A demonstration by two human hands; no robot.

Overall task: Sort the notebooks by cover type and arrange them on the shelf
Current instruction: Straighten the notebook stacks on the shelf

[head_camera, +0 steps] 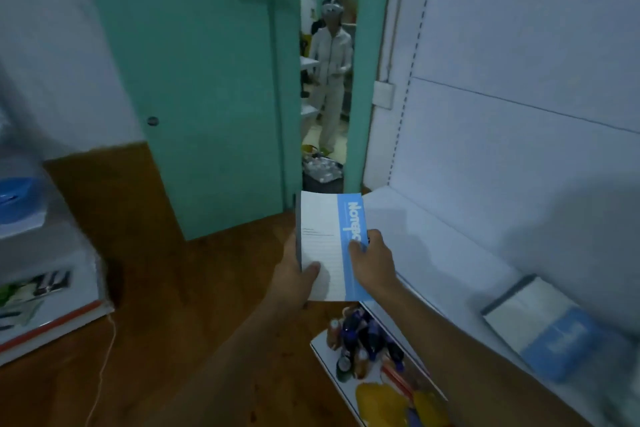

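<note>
Both hands held one notebook beside the white shelf.

The left hand (298, 274) gripped the notebook (329, 246) at its spine edge, thumb curled over the white cover, while the right hand (372, 265) pinched the blue-banded edge, fingers wrapped underneath. The notebook hung in the air, just left of the shelf (433, 246) board and not yet on it. Well to the right of the right hand, a second notebook (540, 329) with a like white-and-blue cover lay flat on the shelf. Judging from here, the held notebook could slip or land apart from its matching mate if the pinch loosened or the cover was misread in the dim light. Below the hands, a lower shelf tray (323, 350) held small bottles (363, 343) and yellow packets (381, 402), which a dropped notebook might knock.
</note>
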